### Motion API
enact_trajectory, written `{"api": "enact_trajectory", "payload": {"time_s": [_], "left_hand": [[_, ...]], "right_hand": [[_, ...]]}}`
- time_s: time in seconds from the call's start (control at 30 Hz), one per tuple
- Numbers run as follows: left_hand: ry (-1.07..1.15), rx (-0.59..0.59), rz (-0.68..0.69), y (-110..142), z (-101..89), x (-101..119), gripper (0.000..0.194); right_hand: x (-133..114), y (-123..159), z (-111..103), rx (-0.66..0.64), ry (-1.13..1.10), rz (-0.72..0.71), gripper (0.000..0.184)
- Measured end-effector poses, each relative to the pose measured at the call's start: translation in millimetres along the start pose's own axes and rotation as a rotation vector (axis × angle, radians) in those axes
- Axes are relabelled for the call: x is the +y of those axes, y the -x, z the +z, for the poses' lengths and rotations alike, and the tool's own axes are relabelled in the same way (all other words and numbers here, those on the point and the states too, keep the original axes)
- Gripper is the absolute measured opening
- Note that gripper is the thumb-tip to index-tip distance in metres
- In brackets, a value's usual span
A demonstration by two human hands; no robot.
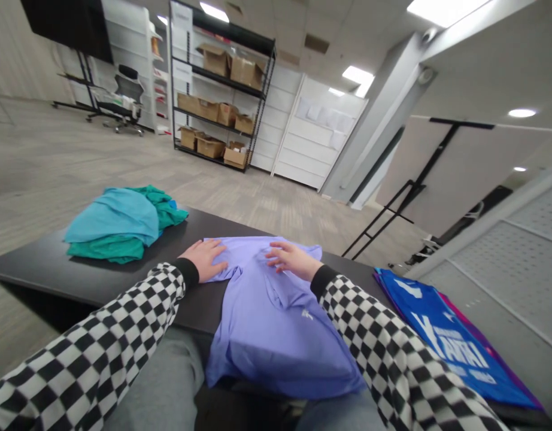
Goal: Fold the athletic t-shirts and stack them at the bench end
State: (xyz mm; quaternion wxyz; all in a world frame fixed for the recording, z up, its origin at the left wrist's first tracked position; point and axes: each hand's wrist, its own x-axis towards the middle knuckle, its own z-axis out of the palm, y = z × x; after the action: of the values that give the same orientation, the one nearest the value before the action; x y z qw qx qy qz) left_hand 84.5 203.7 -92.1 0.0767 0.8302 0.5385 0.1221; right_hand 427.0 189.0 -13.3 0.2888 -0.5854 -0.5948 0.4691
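Note:
A lavender T-shirt (276, 335) lies spread across the dark table, its lower end hanging over the near edge towards my lap. A small white logo shows on its front. My left hand (205, 260) rests flat on the sleeve at the left, fingers apart. Over the upper part of the shirt, near some loose folds, is my right hand (296, 260), its fingers spread and slightly bent. Whether the right fingertips touch the cloth I cannot tell. Neither hand grips anything.
A pile of teal and green clothes (118, 218) sits on the left of the black table (177, 305). Folded blue printed shirts (455, 341) lie at the right, beside a grey perforated panel (518, 263). Beyond stand a shelf with cardboard boxes (204, 108) and a board stand (411, 185).

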Motion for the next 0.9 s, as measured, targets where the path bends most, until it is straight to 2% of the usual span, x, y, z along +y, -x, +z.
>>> {"api": "enact_trajectory", "payload": {"time_s": [0.1,0.23,0.33,0.43,0.53,0.63,0.73,0.8,0.9], "left_hand": [[0.018,0.005,-0.003,-1,-1.1,1,0.068],[0.013,-0.014,-0.006,-2,-0.1,-1,0.072],[0.060,0.037,-0.026,-1,0.5,-6,0.071],[0.118,0.181,-0.029,-4,-6.4,-4,0.062],[0.183,0.284,0.036,-17,-21.3,24,0.054],[0.253,0.208,0.067,-40,-29.4,77,0.045],[0.147,0.033,0.119,-64,-19.8,125,0.041],[0.020,-0.018,0.112,-73,-7.0,141,0.045],[-0.059,-0.014,0.117,-73,10.0,143,0.044]], "right_hand": [[17,-1,-51,0.216,-0.010,-0.025,0.028],[45,12,-129,0.472,0.175,0.024,0.026],[69,27,-162,0.574,0.337,0.006,0.022],[90,33,-176,0.593,0.454,-0.073,0.023],[103,22,-179,0.554,0.509,-0.197,0.031],[111,-1,-180,0.488,0.526,-0.311,0.042],[121,-28,-180,0.404,0.599,-0.382,0.054],[132,-42,-180,0.347,0.680,-0.393,0.056],[149,-57,-182,0.314,0.736,-0.391,0.049]]}}
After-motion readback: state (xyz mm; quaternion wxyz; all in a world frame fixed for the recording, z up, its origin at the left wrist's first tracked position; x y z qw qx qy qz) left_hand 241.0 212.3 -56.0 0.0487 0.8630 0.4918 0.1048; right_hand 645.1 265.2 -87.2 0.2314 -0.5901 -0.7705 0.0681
